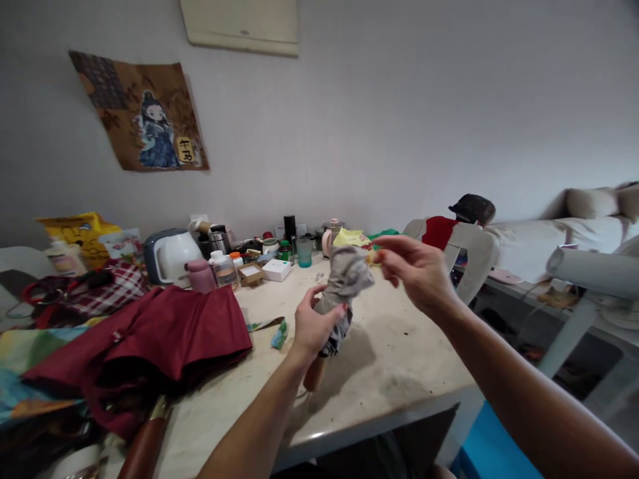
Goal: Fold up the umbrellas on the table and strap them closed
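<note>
A folded compact umbrella (347,276) with bunched grey cloth stands tilted above the table, its brown handle (314,374) pointing down toward the table's front. My left hand (318,320) is wrapped round its middle, where darker patterned cloth shows below the fingers. Just right of the umbrella's top, my right hand (412,269) is closed in a pinch. A small yellowish piece (372,257) shows between those fingertips and the grey cloth. Whether it is joined to the umbrella I cannot tell.
On the left of the white table (399,359) lies a dark red umbrella (174,332). A patterned strap (279,332) lies beside it. A kettle (172,256), a teal cup (304,253) and small boxes stand along the wall. A blue stool (492,446) is below right.
</note>
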A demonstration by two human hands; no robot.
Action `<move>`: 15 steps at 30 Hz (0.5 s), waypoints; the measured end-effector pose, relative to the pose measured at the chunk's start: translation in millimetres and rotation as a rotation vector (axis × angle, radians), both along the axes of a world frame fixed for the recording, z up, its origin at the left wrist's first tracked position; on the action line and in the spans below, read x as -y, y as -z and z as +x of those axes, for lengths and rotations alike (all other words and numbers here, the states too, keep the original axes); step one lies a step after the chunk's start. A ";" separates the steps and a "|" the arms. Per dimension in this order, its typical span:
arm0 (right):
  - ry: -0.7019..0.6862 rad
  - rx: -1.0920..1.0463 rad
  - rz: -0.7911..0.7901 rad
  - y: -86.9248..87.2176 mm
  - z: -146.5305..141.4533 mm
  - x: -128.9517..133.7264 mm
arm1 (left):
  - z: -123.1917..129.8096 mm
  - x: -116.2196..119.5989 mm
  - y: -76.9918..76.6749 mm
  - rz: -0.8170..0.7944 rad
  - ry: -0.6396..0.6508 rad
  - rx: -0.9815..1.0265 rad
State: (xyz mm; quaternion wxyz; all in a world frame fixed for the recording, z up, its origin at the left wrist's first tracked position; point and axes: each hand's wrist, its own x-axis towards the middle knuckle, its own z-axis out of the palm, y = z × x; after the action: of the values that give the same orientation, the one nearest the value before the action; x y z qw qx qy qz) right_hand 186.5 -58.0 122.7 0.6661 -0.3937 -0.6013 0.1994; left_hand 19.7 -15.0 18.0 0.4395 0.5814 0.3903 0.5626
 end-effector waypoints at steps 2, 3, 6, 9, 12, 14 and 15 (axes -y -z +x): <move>0.114 -0.162 0.063 24.8 12.4 3.6 | -7.1 -6.8 -6.6 -0.209 0.153 0.332; 0.116 -0.188 -0.029 40.4 15.0 2.5 | -9.6 -9.2 -8.6 -0.283 0.243 0.453; -0.013 -0.121 -0.420 83.0 8.8 -5.1 | -13.2 -12.0 -10.8 -0.426 0.499 0.608; -0.197 -0.105 -0.502 98.3 -6.2 -9.6 | -13.2 -11.7 -10.1 -0.541 0.671 0.653; -0.251 -0.104 -0.461 92.7 -16.6 -12.1 | -12.8 -13.7 -7.1 -0.628 0.779 0.684; -0.254 -0.094 -0.458 89.1 -20.1 -15.6 | -12.8 -15.9 -3.9 -0.627 0.834 0.675; -0.250 -0.095 -0.457 88.8 -21.3 -17.8 | -13.0 -16.7 -2.3 -0.612 0.846 0.667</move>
State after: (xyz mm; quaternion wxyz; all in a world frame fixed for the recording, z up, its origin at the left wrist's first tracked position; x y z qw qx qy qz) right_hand 165.2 -40.1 34.0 0.5576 -0.4466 -0.5525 0.4293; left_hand 6.6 1.6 20.3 0.8696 0.3263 0.1114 0.3535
